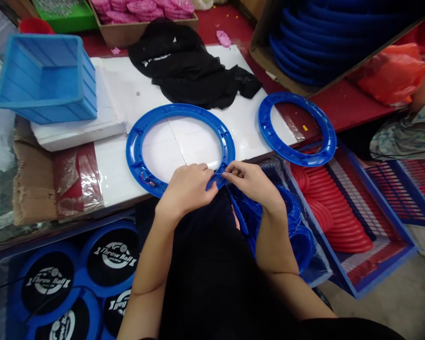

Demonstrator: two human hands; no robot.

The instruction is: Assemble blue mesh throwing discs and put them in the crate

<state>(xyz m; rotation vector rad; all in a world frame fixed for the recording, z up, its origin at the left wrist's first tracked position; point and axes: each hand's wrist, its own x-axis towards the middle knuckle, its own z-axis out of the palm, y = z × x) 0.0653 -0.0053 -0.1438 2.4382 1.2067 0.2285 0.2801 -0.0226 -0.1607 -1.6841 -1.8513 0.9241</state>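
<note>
In the head view, a blue ring [180,147] lay flat on the white surface [120,170], its near edge at the surface's front lip, where both hands met. The left hand [186,189] covered that near edge with fingers curled onto it, while the right hand [252,182] pinched the same edge between thumb and fingertips just beside it. A second blue ring [296,128] lay well apart to the right, a black cloth [187,63] behind, a blue bin [46,75] far left.

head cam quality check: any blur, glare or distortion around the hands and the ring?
Head view: hands and blue ring reasonably sharp; white board bright, nearly washed out, soft shadows only; wide-angle bending toward edges, blue bin skewed; mild glare on plastic wrap at left.
</note>
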